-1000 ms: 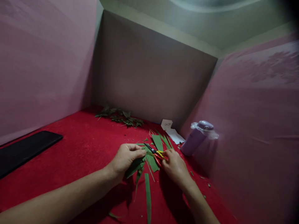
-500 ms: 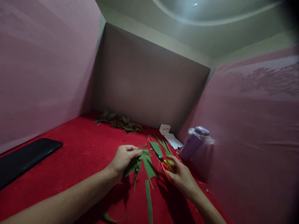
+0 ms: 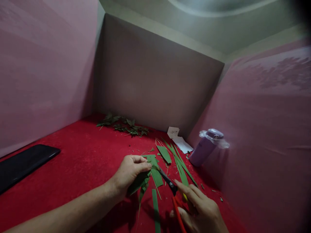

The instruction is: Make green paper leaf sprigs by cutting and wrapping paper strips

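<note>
My left hand (image 3: 132,173) pinches a green leaf (image 3: 139,182) with drooping narrow parts between thumb and fingers. In my right hand (image 3: 200,205) are scissors (image 3: 171,184) with dark blades and red and yellow handles. The blade tips reach the leaf just right of my left fingertips; whether they touch it I cannot tell. Under and beside the left hand lie cut leaf pieces, among them a broad green strip (image 3: 156,176) and a narrow strip (image 3: 156,210). Farther back is a wide leaf piece (image 3: 164,154).
Long green blades (image 3: 181,165) lie right of centre. A purple bottle (image 3: 202,150) with clear plastic round its top stands by the right wall, near white papers (image 3: 182,144). Leafy sprigs (image 3: 131,127) lie at the back. A black phone-like slab (image 3: 31,165) rests left on the red cloth (image 3: 85,161).
My right hand has drawn back toward me and to the right, with the scissors now spread and pointing at the leaf. The left hand has shifted slightly right and keeps its hold.
</note>
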Motion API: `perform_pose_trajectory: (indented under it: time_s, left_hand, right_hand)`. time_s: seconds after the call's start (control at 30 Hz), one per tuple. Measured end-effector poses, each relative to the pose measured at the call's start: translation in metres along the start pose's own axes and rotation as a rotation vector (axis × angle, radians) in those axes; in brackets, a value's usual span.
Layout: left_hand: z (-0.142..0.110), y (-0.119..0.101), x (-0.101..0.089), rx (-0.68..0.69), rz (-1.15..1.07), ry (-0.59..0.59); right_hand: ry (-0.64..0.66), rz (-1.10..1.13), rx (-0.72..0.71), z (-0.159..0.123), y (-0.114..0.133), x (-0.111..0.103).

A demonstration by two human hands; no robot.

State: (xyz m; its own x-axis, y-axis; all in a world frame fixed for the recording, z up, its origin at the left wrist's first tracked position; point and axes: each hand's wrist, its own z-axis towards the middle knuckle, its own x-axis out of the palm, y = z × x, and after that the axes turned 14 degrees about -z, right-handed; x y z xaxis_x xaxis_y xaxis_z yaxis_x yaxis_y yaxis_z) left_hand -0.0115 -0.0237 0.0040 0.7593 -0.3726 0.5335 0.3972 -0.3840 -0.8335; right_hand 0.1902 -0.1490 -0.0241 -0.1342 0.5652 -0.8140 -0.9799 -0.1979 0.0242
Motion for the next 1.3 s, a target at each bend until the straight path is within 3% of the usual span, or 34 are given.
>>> perform_pose_trajectory:
  time_s: [0.43, 0.7, 1.3]
  left_hand:
    - [0.0, 0.0, 0.0, -0.02, 0.04, 0.024]
    - [0.001, 0.0, -0.002, -0.009, 0.058, 0.039]
    - [0.001, 0.0, -0.002, -0.058, 0.021, 0.035]
  right_hand:
    - [0.018, -0.049, -0.09, -0.002, -0.004, 0.005]
    - [-0.047, -0.009, -0.011, -0.007, -0.001, 0.011]
    - [-0.091, -0.253, -0.162, -0.003, -0.001, 0.004]
